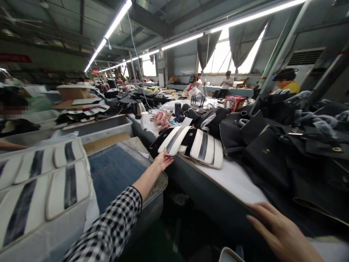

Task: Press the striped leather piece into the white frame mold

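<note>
Fingers (167,160) of the left hand (160,162) pinch the near end of a white panel (172,141) with a dark stripe, at the edge of the bench (230,178), as I watch from afar; the right hand (280,229), blurred, has its fingers extended and loosely parted near that edge. Beside the panel I see similar striped flaps (203,147), beyond it a pink fan (160,118), to the right heaped black pieces (257,149), and at left more striped pieces (69,189)
</note>
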The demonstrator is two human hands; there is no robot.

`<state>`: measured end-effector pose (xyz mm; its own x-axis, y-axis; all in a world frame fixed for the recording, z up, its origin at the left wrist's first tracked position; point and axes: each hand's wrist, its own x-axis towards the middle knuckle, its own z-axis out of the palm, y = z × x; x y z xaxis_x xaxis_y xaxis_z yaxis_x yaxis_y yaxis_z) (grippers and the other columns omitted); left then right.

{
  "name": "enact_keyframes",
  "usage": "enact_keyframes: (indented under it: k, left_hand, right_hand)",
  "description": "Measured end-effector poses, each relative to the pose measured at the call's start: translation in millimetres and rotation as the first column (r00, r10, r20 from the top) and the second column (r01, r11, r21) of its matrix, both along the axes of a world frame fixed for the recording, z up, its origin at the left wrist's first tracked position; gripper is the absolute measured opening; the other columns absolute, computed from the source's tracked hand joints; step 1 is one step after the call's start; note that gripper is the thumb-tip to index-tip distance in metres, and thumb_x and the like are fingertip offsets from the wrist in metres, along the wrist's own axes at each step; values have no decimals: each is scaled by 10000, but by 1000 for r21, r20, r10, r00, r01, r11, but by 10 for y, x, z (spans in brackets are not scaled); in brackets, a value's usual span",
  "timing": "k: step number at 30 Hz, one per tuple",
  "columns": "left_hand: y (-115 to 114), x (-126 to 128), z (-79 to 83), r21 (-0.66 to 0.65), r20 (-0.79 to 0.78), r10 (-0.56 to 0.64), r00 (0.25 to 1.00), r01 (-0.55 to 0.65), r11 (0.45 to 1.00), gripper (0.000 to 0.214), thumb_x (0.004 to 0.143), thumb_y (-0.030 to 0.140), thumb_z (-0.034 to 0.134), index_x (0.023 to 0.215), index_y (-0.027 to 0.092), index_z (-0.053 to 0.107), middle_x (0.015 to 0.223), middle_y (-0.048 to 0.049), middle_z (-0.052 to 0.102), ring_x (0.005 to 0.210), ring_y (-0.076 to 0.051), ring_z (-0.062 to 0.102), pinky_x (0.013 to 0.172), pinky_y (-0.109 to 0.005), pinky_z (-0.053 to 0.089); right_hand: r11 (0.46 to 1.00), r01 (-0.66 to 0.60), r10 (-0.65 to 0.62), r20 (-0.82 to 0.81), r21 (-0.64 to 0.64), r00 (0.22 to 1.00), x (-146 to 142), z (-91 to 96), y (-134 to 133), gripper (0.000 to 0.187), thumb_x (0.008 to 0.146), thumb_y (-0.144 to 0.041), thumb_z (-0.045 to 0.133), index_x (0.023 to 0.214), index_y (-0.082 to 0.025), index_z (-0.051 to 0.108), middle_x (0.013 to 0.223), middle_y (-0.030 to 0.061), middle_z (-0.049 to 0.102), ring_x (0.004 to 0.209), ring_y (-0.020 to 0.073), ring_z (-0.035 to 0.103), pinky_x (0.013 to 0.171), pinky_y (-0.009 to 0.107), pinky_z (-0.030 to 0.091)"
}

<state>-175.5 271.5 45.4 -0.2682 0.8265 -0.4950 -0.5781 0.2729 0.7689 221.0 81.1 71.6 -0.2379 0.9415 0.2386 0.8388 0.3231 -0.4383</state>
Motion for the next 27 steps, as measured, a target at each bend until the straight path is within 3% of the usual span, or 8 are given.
enact_keyframes:
  k: [3, 6, 9, 16, 19, 22, 25, 27]
  left_hand:
    - [186, -57, 137, 58, 82, 65, 994, -70, 996, 281, 946, 344, 568, 1130, 132, 567, 1018, -63, 608, 803, -148, 614, 678, -294, 559]
    - [361, -177, 342, 135, 143, 115, 983, -135, 982, 277, 941, 340, 577, 1122, 131, 573, 1013, -61, 612, 803, -148, 617, 679, -296, 560]
    - [536, -376, 592, 217, 194, 145, 970, -186, 958, 274, 938, 335, 584, 1114, 125, 577, 1006, -63, 615, 800, -148, 619, 675, -293, 562]
    - [608, -878, 1224, 453, 233, 140, 962, -235, 860, 165, 962, 209, 531, 1078, 102, 581, 930, -45, 629, 723, -111, 624, 584, -207, 549]
    - [292, -856, 1388, 568, 198, 104, 975, -200, 798, 187, 961, 79, 443, 1073, 83, 593, 880, -54, 657, 748, -99, 646, 637, -168, 556]
    - [-220, -631, 1361, 666, 132, 57, 990, -131, 735, 226, 924, 44, 483, 1093, 115, 616, 912, -50, 690, 789, -111, 662, 708, -188, 572]
    - [-814, -241, 1153, 718, 54, -29, 998, -19, 696, 257, 857, 88, 626, 1106, 149, 642, 1023, -58, 699, 909, -180, 670, 778, -275, 589]
    - [-1203, 56, 976, 716, -129, -119, 985, 175, 676, 280, 828, 190, 706, 1102, 150, 667, 1054, -70, 701, 980, -225, 660, 889, -343, 560]
  right_hand:
    - [994, -101, 106, 308, -31, 945, -620, 63, 781, 400, 968, -408, 389, 1269, -216, 569, 1267, 93, 560, 1061, 222, 608, 910, 333, 525]
    - [991, -131, 119, 368, 10, 922, -1101, 23, 1473, 423, 936, -348, 489, 1330, -195, 519, 1375, 123, 476, 1219, 287, 500, 998, 396, 457]
    - [990, -143, 134, 378, -4, 916, -1301, -119, 1898, 412, 915, -373, 538, 1291, -205, 549, 1364, 133, 482, 1207, 319, 499, 979, 441, 449]
    - [988, -107, 129, 211, -115, 969, -1286, -288, 2138, 418, 874, -482, 539, 1175, -205, 620, 1340, 130, 501, 1177, 345, 502, 1002, 497, 401]
    - [982, -92, 95, 9, -163, 995, -1342, -139, 2084, 440, 856, -532, 535, 1090, -180, 659, 1264, 140, 569, 1204, 337, 498, 1060, 483, 362]
    - [982, -80, 40, -230, -171, 972, -1479, 199, 1895, 595, 888, -661, 395, 1122, -168, 632, 1242, 144, 595, 1222, 318, 505, 1064, 460, 387]
    - [948, -225, 44, -605, -227, 795, -1601, 667, 1539, 668, 913, -724, 226, 1212, -224, 553, 1307, 93, 567, 1145, 240, 587, 943, 378, 520]
    - [859, -445, -56, -912, -251, 405, -1610, 955, 1261, 523, 884, -683, 454, 1090, -223, 591, 1247, 86, 597, 1053, 223, 635, 877, 355, 561]
